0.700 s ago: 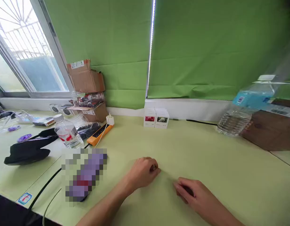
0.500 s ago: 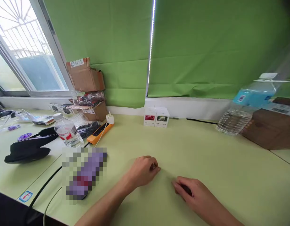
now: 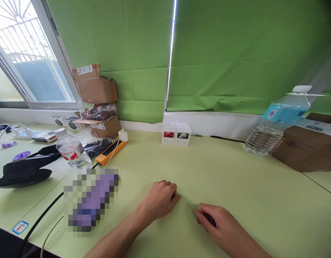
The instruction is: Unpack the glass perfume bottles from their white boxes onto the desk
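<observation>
Both my hands rest on the pale green table (image 3: 235, 186) close to its front edge. My left hand (image 3: 161, 197) lies knuckles up with its fingers curled under, tips on the tabletop, and nothing shows in it. A hand's width to the right, my right hand (image 3: 215, 222) is also curled. There is a dark patch under its fingers that I cannot make out. The nearest thing to my left hand is a blurred purple object (image 3: 91, 200) lying to its left.
Two small white boxes (image 3: 176, 133) stand at the back wall. A tilted water bottle (image 3: 275, 125) leans by a brown box (image 3: 305, 150) at right. At left are a smaller bottle (image 3: 70, 150), an orange power strip (image 3: 111, 152), a black bag (image 3: 22, 172), cables and cardboard boxes (image 3: 94, 86).
My left hand's fingers have curled further under, hiding a small glint seen between them earlier. Both hands have stayed nearly in place; the view has shifted slightly.
</observation>
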### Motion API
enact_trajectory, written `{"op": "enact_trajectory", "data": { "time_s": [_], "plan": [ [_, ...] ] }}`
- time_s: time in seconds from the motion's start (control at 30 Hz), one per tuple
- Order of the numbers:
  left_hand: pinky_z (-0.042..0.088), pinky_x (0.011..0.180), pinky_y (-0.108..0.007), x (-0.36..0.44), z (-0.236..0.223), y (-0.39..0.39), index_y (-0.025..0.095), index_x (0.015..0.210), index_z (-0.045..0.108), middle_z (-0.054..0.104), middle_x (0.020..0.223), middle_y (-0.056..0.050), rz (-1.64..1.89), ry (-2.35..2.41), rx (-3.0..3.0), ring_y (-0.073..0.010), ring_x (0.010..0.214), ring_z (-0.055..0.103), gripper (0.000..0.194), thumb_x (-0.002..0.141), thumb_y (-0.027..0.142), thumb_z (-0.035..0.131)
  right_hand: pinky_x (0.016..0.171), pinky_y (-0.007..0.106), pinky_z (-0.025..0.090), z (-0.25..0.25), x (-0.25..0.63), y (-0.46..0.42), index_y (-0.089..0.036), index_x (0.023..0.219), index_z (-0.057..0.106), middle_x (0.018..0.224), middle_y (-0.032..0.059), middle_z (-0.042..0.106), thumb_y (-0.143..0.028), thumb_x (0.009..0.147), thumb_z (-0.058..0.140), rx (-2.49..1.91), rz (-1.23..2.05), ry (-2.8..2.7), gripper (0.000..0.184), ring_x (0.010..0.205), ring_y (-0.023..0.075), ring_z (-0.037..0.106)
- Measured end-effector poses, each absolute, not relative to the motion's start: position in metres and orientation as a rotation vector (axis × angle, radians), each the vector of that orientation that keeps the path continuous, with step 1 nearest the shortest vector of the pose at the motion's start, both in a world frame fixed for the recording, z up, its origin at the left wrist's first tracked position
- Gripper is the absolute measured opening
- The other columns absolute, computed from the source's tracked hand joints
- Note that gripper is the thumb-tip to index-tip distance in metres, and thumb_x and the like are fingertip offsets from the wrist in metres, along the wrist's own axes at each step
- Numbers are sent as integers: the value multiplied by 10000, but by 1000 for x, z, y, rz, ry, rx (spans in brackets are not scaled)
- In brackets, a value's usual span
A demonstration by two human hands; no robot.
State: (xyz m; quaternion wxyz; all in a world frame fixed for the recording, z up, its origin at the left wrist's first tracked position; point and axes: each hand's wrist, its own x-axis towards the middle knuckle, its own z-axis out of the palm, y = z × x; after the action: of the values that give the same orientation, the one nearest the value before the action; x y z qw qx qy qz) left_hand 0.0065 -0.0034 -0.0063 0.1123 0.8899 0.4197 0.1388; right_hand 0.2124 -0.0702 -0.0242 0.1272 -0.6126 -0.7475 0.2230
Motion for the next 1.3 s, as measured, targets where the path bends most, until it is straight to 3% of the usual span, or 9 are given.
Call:
{"op": "enact_trajectory", "data": {
  "time_s": [0.8, 1.13, 1.23, 1.3],
  "plan": [
    [371, 601, -260, 2, -4, -6, 216, 797, 529, 640, 778, 2, 367, 1223, 2670, -168, 735, 593, 149, 890, 324, 486, 568, 272, 316, -31, 213, -72, -208, 656, 356, 647, -9, 527, -415, 957, 317, -1775, 576, -2226, 368, 608, 153, 492],
    [421, 649, -286, -5, 10, -12, 211, 895, 593, 664, 834, -28, 357, 1259, 2640, -187, 782, 625, 194, 918, 348, 457, 551, 279, 337, -37, 216, -68, -216, 660, 449, 640, 6, 576, -436, 950, 338, -1735, 610, -2215, 380, 602, 169, 534],
    [440, 708, -281, -20, 20, -23, 232, 1000, 571, 668, 942, -21, 454, 1295, 2599, -162, 829, 617, 210, 951, 343, 400, 558, 281, 341, -37, 217, -69, -220, 674, 481, 654, 5, 586, -450, 947, 350, -1731, 628, -2204, 380, 610, 169, 538],
    [444, 771, -270, -36, 23, -35, 244, 961, 573, 665, 930, -10, 663, 1337, 2484, -150, 854, 605, 190, 954, 324, 400, 563, 284, 342, -37, 217, -70, -220, 675, 487, 659, 5, 584, -461, 946, 351, -1732, 626, -2202, 387, 613, 170, 539]
  ]
}}
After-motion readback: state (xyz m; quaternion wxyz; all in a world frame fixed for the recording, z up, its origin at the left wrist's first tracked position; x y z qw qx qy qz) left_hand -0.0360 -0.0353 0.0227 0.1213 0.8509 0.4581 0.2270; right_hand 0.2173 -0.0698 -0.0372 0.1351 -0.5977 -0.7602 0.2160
